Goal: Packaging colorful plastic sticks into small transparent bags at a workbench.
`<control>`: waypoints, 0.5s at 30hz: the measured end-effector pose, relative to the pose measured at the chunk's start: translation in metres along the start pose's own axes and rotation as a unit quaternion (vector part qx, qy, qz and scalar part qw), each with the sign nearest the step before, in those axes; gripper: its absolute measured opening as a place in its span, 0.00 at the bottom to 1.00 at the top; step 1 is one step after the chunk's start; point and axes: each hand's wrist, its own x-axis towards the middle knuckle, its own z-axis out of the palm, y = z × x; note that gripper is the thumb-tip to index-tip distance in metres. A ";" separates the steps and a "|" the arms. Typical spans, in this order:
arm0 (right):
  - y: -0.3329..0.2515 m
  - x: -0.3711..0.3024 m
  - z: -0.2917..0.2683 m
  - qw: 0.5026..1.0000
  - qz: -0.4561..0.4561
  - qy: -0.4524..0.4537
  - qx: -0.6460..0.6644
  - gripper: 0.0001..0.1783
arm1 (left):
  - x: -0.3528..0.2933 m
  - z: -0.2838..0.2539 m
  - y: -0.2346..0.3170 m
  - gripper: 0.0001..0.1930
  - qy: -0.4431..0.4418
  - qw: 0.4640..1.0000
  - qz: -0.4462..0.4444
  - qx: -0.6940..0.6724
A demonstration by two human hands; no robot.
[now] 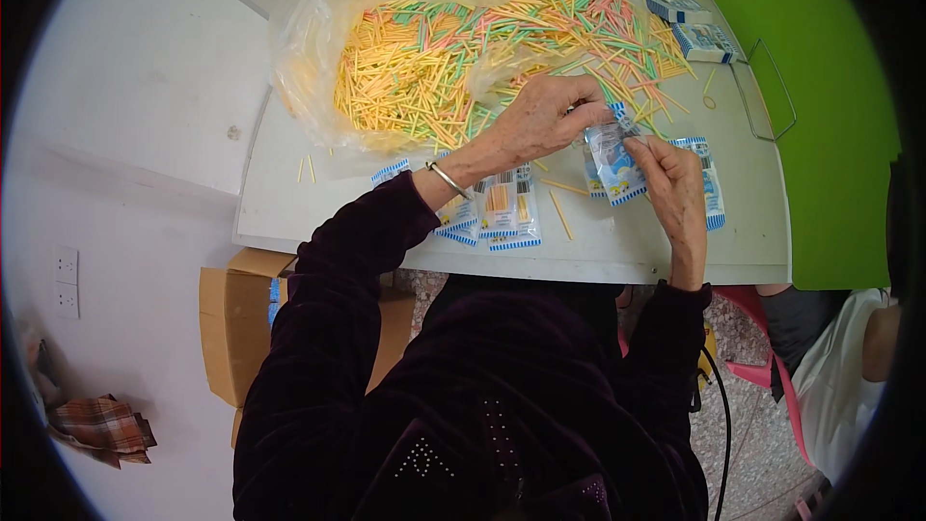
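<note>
A small clear plastic packet [614, 166] with blue and white print is held between my hands above the table. My left hand [550, 118], a bangle on its wrist, has its fingers closed at the packet's top edge. With thumb and fingers, my right hand [672, 183] pinches the packet's right side. Beyond them lies a large heap of thin pastel sticks [415, 72], yellow, green and pink, in an opened clear plastic bag [307, 58]. Several packets with sticks inside [498, 203] lie below my left wrist. Another printed packet [712, 183] lies by my right hand.
Loose sticks [560, 214] lie near the front of the white table [617, 256]. Two blue and white packs [702, 41] sit at the back right, near a wire handle [770, 92] and green panel [820, 116]. A cardboard box [231, 328] stands below left. Another person's leg [805, 328] shows at right.
</note>
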 end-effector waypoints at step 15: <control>0.001 -0.006 -0.025 0.978 0.034 0.130 0.157 0.11 | -0.073 -0.127 -0.022 0.12 -0.052 0.979 -0.140 0.139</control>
